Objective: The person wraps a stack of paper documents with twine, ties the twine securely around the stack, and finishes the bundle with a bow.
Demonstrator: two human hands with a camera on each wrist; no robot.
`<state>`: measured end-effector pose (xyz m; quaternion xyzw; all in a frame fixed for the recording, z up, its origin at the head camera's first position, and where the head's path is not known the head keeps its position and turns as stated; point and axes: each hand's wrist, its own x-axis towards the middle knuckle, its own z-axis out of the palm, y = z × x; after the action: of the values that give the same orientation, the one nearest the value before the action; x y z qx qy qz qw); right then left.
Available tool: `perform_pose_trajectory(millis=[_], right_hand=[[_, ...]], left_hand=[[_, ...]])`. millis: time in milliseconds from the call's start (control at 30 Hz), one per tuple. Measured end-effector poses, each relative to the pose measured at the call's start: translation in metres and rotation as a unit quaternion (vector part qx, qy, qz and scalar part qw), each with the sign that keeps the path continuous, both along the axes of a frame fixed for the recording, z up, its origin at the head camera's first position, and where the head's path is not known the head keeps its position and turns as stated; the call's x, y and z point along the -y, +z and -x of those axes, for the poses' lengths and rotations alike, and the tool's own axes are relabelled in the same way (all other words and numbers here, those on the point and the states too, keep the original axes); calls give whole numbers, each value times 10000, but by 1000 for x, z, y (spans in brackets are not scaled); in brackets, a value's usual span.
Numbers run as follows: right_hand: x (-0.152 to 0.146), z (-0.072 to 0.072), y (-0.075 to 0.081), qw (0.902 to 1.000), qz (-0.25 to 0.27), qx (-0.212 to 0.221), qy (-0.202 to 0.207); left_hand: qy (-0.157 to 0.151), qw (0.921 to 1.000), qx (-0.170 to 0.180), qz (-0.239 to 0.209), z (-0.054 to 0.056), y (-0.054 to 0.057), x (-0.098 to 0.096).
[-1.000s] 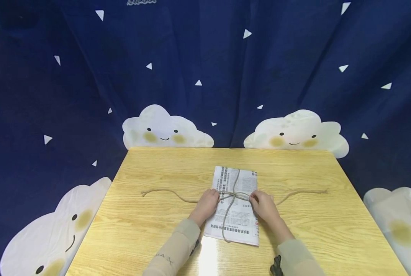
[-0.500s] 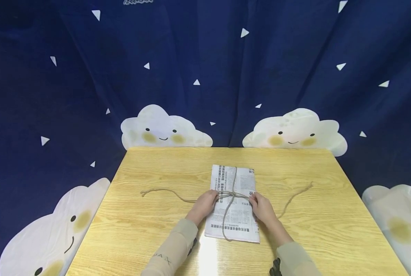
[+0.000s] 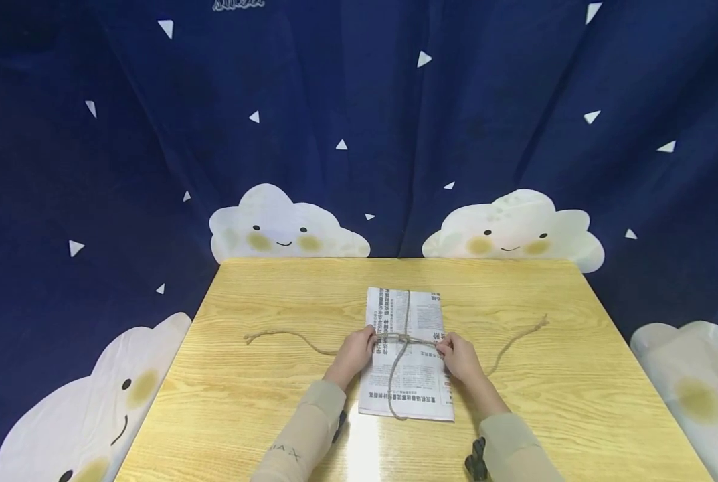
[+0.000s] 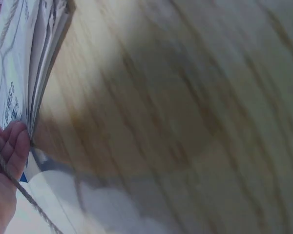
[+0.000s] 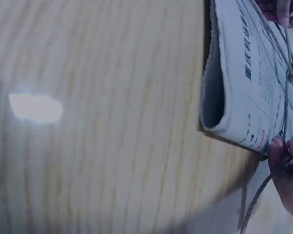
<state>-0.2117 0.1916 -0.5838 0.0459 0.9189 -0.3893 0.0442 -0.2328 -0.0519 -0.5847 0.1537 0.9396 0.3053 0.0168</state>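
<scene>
A folded newspaper [image 3: 421, 385] lies on the table, with brown twine [image 3: 393, 371] crossing it lengthwise and sideways. The strands meet in a knot [image 3: 404, 337] at the paper's middle. By the left edge, my left hand [image 3: 352, 351] pinches twine between thumb and fingers. My right hand [image 3: 462, 359] pinches it by the right edge. Strands run side by side from the knot to the right hand [image 5: 285, 168] in the right wrist view. A twine tail hangs from the left hand [image 4: 7, 163] in the left wrist view. The paper's underside is hidden.
One loose twine end [image 3: 289, 333] lies on the wooden table [image 3: 262, 288] at left. Another twine end [image 3: 513, 339] curves away at right. Behind the table hangs a dark blue curtain [image 3: 310, 80] with clouds and white triangles.
The right twine end has drawn in toward the right hand and bent. Both hands keep their hold, and the strands between them look straighter. The newspaper has shifted slightly left in view.
</scene>
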Motion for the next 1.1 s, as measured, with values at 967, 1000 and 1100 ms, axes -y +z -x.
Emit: perform_pose_trajectory(millis=[967,1000,1100], right_hand=[[-6,7,1,9763,2011,490,-625],[-6,7,1,9753,2062,487,-626],[-5,6,0,9739,2085,487,-748]], left_hand=[[575,9924,593,-909,4,-3,3],[585,9918,623,-950,4,-3,3],[630,9908,638,-1013,4,-4,3]])
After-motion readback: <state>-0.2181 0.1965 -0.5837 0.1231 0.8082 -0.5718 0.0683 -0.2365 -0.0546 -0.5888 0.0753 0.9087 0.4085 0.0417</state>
